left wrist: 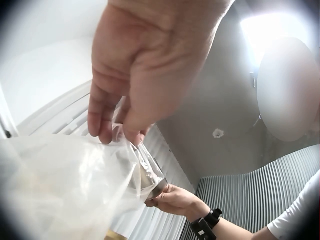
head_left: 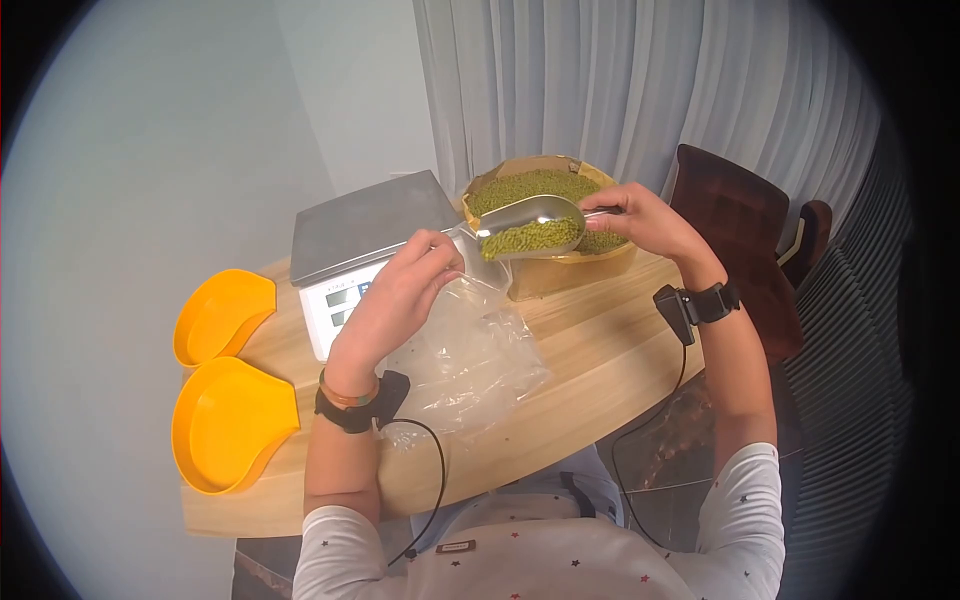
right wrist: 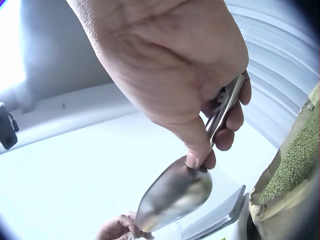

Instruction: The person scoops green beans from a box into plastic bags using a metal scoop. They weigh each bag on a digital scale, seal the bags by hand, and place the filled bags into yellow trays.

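Note:
In the head view my right hand [head_left: 645, 222] grips the handle of a metal scoop [head_left: 545, 207], which carries a heap of green beans [head_left: 530, 238]. The right wrist view shows the fingers curled round that handle and the underside of the scoop [right wrist: 175, 192]. My left hand [head_left: 405, 290] pinches the top edge of a clear plastic bag [head_left: 465, 350], which hangs down over the table. The scoop's lip lies right at the bag's mouth. From the left wrist view, the bag [left wrist: 75, 180] spreads below the pinching fingers [left wrist: 131, 136].
A paper sack of green beans [head_left: 570, 275] stands behind the scoop. The digital scale [head_left: 375, 225] sits left of it, partly covered by my left hand. Two yellow trays [head_left: 235, 425] lie at the table's left edge. A brown chair [head_left: 725, 220] is at the right.

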Available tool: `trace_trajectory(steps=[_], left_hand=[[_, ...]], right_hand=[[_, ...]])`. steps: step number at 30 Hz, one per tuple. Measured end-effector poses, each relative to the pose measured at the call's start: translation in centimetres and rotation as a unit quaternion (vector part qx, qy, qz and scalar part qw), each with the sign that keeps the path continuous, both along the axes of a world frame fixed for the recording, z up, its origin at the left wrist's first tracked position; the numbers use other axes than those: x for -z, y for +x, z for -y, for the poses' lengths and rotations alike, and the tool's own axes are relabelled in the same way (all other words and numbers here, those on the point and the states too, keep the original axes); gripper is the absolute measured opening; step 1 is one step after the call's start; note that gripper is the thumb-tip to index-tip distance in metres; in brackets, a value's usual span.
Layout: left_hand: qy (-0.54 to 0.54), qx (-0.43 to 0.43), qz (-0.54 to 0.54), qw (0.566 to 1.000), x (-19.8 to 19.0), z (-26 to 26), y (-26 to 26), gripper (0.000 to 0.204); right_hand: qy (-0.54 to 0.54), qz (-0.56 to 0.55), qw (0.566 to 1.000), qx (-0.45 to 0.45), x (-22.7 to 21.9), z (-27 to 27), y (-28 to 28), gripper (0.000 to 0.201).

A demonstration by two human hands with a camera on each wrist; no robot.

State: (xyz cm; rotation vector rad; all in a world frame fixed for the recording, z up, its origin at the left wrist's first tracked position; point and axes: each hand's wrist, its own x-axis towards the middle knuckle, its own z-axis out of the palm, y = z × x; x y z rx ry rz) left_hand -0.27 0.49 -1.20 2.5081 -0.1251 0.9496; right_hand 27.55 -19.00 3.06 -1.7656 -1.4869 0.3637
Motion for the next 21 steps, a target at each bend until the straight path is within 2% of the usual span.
trace_trajectory(steps=[2,4,5,7,10,14,20,21], left_hand=[[-0.007,0.006,-0.005,1.000,-0.2,0.1,-0.1,0.003],[-0.013,0.005,-0.008,1.000,-0.1,0.1,-0.1,0.003],[-0.018,0.005,-0.011,1.000,-0.1,0.1,-0.2,0.003],[-0.020,0.004,-0.012,1.000,-0.1,0.0,-0.2,0.003],[-0.020,-0.002,-0.015,1.000,-0.3,0.0,-0.4,0.003],[0.000,-0.004,-0.014,1.000,-0.3,-0.3,-0.6,0.003],[0.009,-0.016,-0.015,1.000,-0.3,-1.0,-1.0,0.003],[0.009,-0.012,-0.013,1.000,-0.3,-1.1,-0.9,0.003]], right_hand=[[-0.011,0.036,0.999,-0.017,-1.0,-0.6,-1.4,0.024],[-0.021,0.165,0.986,0.004,-2.1,-1.1,-3.2,0.026],[-0.022,0.164,0.986,0.004,-2.5,-1.4,-4.1,0.026],[-0.017,0.333,0.942,0.015,-3.0,-1.9,-5.7,0.024],[0.013,0.389,0.921,0.015,-3.0,-2.4,-7.7,0.023],[0.025,0.437,0.899,0.016,-3.2,-2.6,-9.1,0.023],[0.057,0.402,0.913,0.048,-3.6,-1.2,-6.1,0.023],[0.035,0.366,0.927,0.080,-4.1,-0.8,-5.3,0.022]])
